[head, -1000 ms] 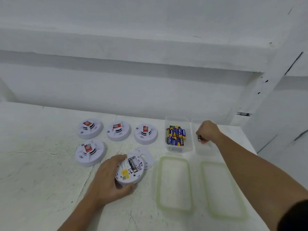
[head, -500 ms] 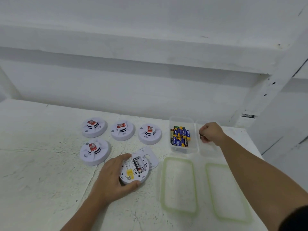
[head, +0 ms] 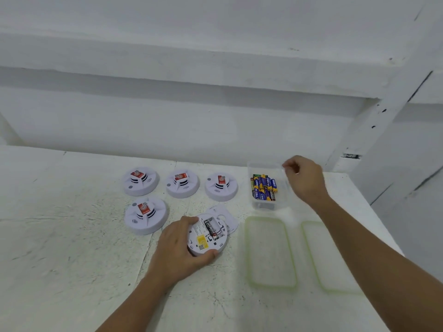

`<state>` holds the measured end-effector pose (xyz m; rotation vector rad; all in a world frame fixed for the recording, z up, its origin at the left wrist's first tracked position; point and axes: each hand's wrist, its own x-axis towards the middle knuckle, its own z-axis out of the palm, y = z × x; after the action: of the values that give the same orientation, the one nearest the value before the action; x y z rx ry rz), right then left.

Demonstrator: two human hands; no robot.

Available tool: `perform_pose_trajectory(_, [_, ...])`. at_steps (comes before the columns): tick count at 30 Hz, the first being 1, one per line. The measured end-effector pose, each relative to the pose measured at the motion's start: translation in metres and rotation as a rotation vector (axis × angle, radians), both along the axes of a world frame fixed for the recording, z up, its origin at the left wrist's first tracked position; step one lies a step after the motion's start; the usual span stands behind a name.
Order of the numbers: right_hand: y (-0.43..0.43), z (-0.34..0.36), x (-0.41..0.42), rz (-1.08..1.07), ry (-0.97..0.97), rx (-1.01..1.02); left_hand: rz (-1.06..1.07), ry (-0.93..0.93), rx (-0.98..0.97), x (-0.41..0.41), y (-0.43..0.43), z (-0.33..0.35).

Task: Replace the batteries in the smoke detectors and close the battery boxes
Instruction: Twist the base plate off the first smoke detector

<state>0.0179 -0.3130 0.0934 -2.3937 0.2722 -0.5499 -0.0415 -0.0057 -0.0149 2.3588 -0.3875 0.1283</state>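
On a scuffed white counter (head: 72, 248), an upturned smoke detector (head: 207, 236) with one battery (head: 211, 228) seated is gripped by the left hand (head: 177, 245). The right hand (head: 304, 178) is held curled beside a clear box (head: 266, 206) of batteries (head: 263, 186); whether anything is pinched cannot be told.

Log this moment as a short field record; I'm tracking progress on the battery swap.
open detector: upside down on the table, one battery visible in its bay
left hand: grips the open detector's rim
right hand: fingers curled, at the battery box's far right side; contents unclear
battery box: lid off, loose batteries inside
back cover: off, lying behind the open detector
face-up detectors: four, untouched
lids: two, lying flat
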Motion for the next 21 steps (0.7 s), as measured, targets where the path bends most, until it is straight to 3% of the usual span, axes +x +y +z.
perform_pose_trajectory(5, [0.076, -0.011, -0.034, 0.571, 0.241, -0.174, -0.005, 0.021, 0.009, 0.003, 0.002, -0.002])
perform_pose_trajectory(8, [0.104, -0.027, -0.042, 0.780, 0.328, -0.330, -0.010, 0.039, -0.005, 0.002, 0.002, 0.000])
perform_pose_trajectory(15, [0.118, -0.038, -0.039, 1.013, 0.160, -0.840, -0.032, 0.128, -0.061, 0.003, 0.007, 0.002])
perform_pose_trajectory(21, [0.124, -0.030, -0.036, 1.068, 0.329, -1.060, -0.041, 0.150, -0.087, 0.004, 0.008, 0.002])
